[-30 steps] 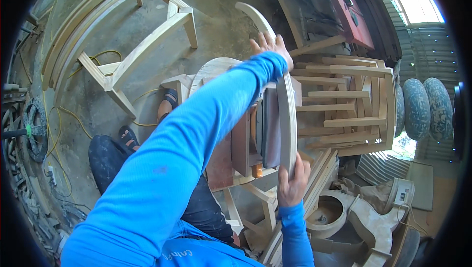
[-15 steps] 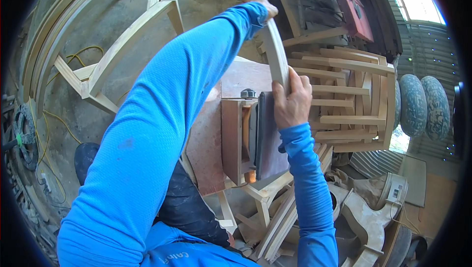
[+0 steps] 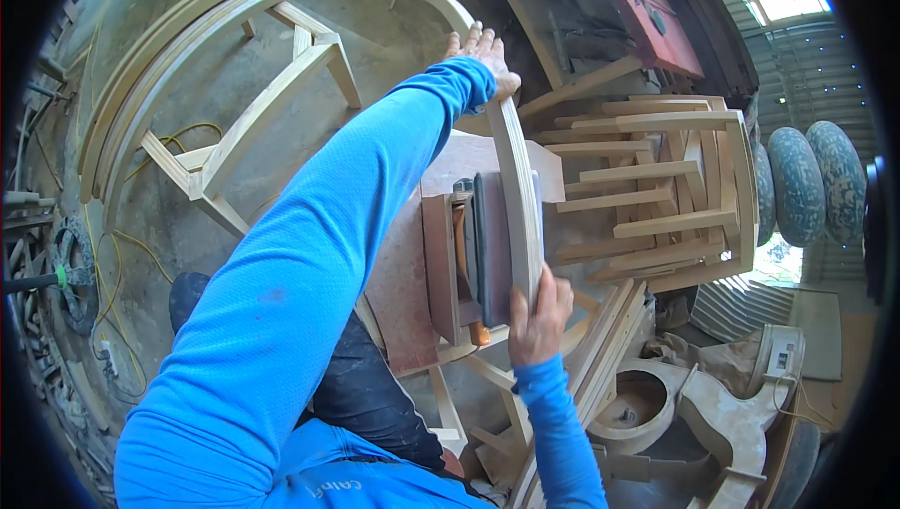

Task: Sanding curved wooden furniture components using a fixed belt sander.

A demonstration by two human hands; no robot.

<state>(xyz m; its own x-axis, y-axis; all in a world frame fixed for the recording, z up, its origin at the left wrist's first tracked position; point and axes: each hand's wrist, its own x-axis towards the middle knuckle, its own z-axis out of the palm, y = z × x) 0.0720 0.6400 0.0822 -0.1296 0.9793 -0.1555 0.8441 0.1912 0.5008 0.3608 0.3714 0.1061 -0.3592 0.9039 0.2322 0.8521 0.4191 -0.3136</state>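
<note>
A long curved wooden piece (image 3: 516,181) runs from the far side toward me, its near half lying along the dark belt face of a sander (image 3: 491,261). My left hand (image 3: 484,61) is closed over the piece's far part, with the fingers across its top. Lower down, my right hand (image 3: 542,320) grips the near end beside the sander, thumb on the left and fingers on the right. The sander stands on edge against a reddish-brown wooden block on a board (image 3: 398,312). Its orange part shows at the block's near end.
At the left, a wooden frame (image 3: 267,106) stands beside several curved strips (image 3: 178,36). Stacked wooden frames (image 3: 675,172) are at the right, with tyres (image 3: 797,186) beyond. A pale machine housing (image 3: 722,415) and long wooden strips (image 3: 591,359) occupy the near right. A yellow cord (image 3: 141,256) crosses the floor.
Both hands have drawn the curved wooden piece toward me along the sander. My right hand has come down to the sander's near end, and more of the piece now covers the belt face.
</note>
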